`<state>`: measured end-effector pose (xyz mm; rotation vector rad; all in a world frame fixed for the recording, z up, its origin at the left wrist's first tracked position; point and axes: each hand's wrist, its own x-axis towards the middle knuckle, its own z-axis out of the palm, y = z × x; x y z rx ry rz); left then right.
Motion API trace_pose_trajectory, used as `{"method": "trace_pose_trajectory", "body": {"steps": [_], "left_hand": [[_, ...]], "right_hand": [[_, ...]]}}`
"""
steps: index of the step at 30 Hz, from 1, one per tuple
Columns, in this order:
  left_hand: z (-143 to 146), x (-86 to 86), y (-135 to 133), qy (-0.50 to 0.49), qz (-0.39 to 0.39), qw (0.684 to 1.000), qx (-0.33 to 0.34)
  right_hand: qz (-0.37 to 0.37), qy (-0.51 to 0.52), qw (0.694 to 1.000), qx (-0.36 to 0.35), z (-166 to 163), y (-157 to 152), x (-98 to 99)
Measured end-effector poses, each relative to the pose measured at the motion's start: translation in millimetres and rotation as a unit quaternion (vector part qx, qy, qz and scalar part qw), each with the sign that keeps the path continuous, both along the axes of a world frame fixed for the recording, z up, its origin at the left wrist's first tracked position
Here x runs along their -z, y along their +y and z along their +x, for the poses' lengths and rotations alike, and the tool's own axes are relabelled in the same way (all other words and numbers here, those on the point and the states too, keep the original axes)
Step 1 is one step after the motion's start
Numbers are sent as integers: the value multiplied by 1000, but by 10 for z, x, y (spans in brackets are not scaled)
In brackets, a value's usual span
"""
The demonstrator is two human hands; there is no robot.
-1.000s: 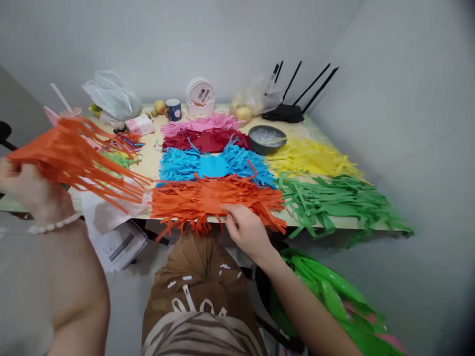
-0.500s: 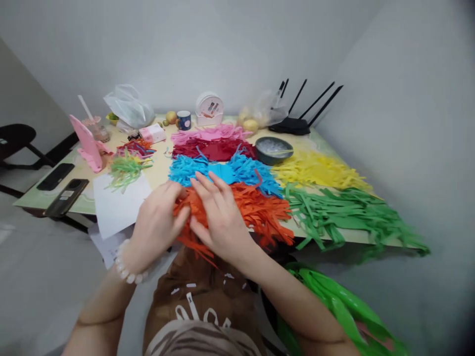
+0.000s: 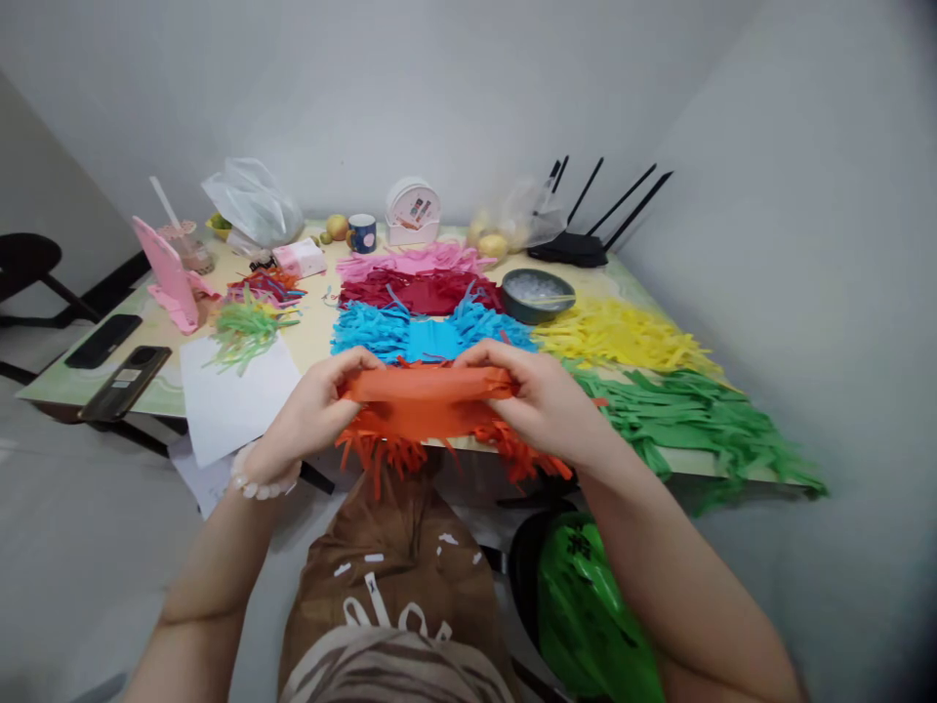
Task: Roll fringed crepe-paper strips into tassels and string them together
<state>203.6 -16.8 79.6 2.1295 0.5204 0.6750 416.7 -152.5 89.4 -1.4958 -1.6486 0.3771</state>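
Note:
Both hands grip a bundle of orange fringed paper (image 3: 421,400) at the table's front edge, its smooth middle band stretched between them and cut strips hanging below. My left hand (image 3: 318,405) pinches the band's left end; a beaded bracelet circles that wrist. At the right end my right hand (image 3: 538,395) is closed on the band, thumb underneath. Just behind lies blue fringed paper (image 3: 431,340), then dark red fringed paper (image 3: 425,293) and pink fringed paper (image 3: 417,260). Green fringed paper (image 3: 680,415) and yellow fringed paper (image 3: 622,335) spread to the right.
A grey bowl (image 3: 538,296) with a stick across it stands behind the yellow paper. A black router (image 3: 569,248), a mug (image 3: 362,234) and a plastic bag (image 3: 256,207) line the back. Left are white paper (image 3: 234,405), paper scraps (image 3: 249,330), two phones (image 3: 126,381) and a pink stand (image 3: 168,273).
My hands have moved apart from the middle of the orange fringed paper to its two ends. The smooth orange band is now raised and stretched between them.

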Motion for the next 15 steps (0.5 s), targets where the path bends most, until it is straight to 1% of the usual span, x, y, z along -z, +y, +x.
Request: {"method": "trace_pose_trajectory", "body": {"steps": [4,7,9,12,15], "left_hand": [[-1,45,2,-39,-80,996,13],[-25,87,14,-33,-91,995,17],[-31,103,23,-31,-100,994,23],[-34,82,33,-42,-104,993,47],[-70,-5,58,-15,-75,994,84]], "right_hand": [[38,114,992,-47,77,-3,146],[34,191,978,-72,110,-3,238],[30,229,969,-83,119,1,265],[33,263,960,-92,126,11,258],[41,243,964,-101,146,17,215]]}}
